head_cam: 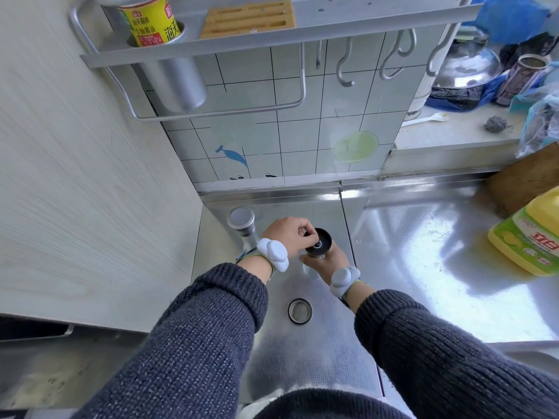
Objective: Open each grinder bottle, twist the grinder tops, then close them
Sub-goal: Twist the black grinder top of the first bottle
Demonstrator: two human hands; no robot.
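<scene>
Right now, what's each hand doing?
Left hand: closed, fingertips pinching the grinder top.
Right hand: closed around the grinder bottle, holding it.

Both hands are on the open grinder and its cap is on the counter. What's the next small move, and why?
Probably a short twist of the black grinder top with the left hand while the right hand steadies the body. Its cap already lies on the steel counter, so it's open. The second grinder stands capped behind.

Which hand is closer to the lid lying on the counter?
Right. The right hand grips the open grinder just beyond the lid; the left hand is farther back, on the grinder's top.
</scene>
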